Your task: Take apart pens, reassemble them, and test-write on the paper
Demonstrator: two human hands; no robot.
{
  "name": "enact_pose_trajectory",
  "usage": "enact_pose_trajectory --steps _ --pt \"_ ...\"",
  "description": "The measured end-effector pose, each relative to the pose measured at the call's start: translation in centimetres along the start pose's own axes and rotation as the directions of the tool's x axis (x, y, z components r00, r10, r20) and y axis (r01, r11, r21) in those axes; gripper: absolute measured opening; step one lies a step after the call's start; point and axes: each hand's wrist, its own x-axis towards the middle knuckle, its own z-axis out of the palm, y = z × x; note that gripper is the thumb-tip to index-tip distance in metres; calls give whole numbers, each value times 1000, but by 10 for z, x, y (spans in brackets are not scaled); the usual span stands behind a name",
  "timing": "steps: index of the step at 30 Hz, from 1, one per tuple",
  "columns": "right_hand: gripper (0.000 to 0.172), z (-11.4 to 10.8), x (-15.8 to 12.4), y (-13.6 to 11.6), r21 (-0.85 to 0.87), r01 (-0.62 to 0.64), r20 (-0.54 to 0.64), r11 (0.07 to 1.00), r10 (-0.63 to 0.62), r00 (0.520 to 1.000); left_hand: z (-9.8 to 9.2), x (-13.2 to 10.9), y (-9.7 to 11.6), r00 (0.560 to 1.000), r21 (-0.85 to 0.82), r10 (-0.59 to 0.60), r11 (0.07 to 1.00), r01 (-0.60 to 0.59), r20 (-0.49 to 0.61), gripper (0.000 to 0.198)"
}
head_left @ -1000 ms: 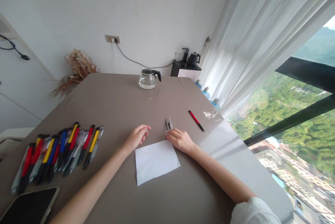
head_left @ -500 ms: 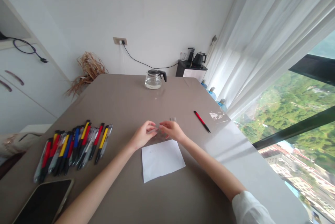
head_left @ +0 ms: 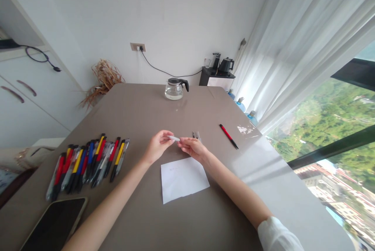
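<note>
Between both hands, above the paper's far edge, is a short translucent whitish pen barrel (head_left: 174,138). My left hand (head_left: 159,147) pinches one end of it with thumb and fingertips. The other end is at the fingertips of my right hand (head_left: 193,149), closed around it. Just beyond my right hand lie small clear and dark pen parts (head_left: 196,135), partly hidden by the fingers. A white sheet of paper (head_left: 184,180) with faint reddish marks lies below the hands. To the right rests a red and black pen (head_left: 228,136).
Many red, yellow, blue and clear pens (head_left: 88,165) lie in a row at the left, above a dark phone (head_left: 54,225). A glass pot (head_left: 174,90) with a black handle stands at the table's far side. A window is on the right.
The barrel between my hands has turned and shows more plainly. My right hand has rotated, with its fingers lower and more of the palm side showing. The view has shifted slightly.
</note>
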Motion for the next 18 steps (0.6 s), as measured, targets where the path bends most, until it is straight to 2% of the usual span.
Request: enact_pose_trajectory --steps 5,9,13,15,16,18 --pt "11 1 -2 -2 5 -16 11 1000 16 1000 0 0 -2 999 -2 -4 1000 4 -48 31" --pt "11 0 -5 -6 -13 31 22 999 -31 999 -1 1 -5 996 -30 -1 1000 -1 -84 31" --pt "16 -5 -6 -16 -201 133 -24 971 -140 990 -1 2 -8 995 -112 -29 994 18 -97 31" --pt "20 -9 -5 -21 -404 214 -87 889 -270 959 -1 2 -8 995 -151 -42 988 29 -86 31" --pt "21 -12 -4 -24 -531 248 -110 810 -355 928 -1 2 -7 996 -162 -48 986 35 -81 32" --pt "19 -18 -3 -27 -774 281 -87 568 -534 841 0 1 -6 995 -169 -59 985 45 -80 33"
